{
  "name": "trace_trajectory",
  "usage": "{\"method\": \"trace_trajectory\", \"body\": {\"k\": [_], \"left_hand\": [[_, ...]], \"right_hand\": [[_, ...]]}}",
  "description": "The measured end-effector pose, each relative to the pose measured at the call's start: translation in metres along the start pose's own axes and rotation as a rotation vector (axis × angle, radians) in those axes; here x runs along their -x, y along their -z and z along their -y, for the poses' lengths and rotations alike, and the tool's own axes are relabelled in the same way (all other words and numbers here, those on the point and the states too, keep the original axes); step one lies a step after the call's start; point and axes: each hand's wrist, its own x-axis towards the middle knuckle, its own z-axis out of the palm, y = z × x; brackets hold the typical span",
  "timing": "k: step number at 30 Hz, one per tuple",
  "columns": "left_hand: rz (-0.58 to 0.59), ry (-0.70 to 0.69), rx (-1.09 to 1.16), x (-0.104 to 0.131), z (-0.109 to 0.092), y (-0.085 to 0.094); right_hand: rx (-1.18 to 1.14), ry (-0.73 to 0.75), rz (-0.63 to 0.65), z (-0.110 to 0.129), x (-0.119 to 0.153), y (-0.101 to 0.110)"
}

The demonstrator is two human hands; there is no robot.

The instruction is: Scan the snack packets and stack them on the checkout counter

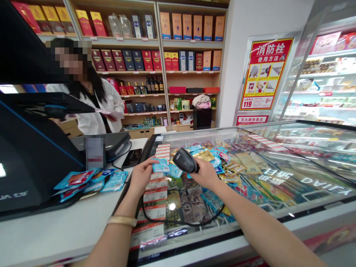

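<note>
My right hand (206, 173) is wrapped round a black handheld barcode scanner (184, 160), whose head points left and away from me. To its left, my left hand (142, 175) pinches a small blue snack packet (160, 165) by its edge, close to the scanner's head. Both hands are above the glass top of a display freezer (191, 218). Beyond and right of the scanner, a loose pile of blue and gold snack packets (218, 161) lies on the glass. The scanner's black cable (191, 224) loops across the glass below my hands.
More snack packets (114, 181) lie on the white counter (83, 226) beside a black checkout terminal (33, 155). A dark phone (132, 158) rests near the freezer's edge. Behind the counter stands a person in a white jacket (86, 115), before shelves of boxed goods (191, 44).
</note>
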Motion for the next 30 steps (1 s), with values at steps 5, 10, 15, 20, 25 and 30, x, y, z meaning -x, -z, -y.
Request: {"method": "trace_trajectory", "body": {"k": [5,10,15,20,25,30], "left_hand": [[-0.081,0.207,0.347,0.002,-0.009,0.0],[-0.237,0.135,0.338,0.002,-0.005,-0.007],[-0.275,0.132,0.334,-0.001,0.001,-0.008],[-0.248,0.155,0.308,-0.003,0.006,-0.008],[-0.277,0.145,0.272,-0.004,0.007,-0.009],[-0.285,0.14,0.259,-0.004,0.006,-0.011]], "right_hand": [[-0.016,-0.015,0.006,0.002,-0.001,0.003],[-0.072,0.026,0.046,0.006,-0.001,0.006],[-0.059,0.05,0.144,0.009,-0.001,0.006],[-0.004,0.038,0.209,0.01,-0.001,0.004],[0.023,0.023,0.219,0.012,-0.002,0.002],[0.084,-0.01,0.233,0.014,-0.006,-0.001]]}}
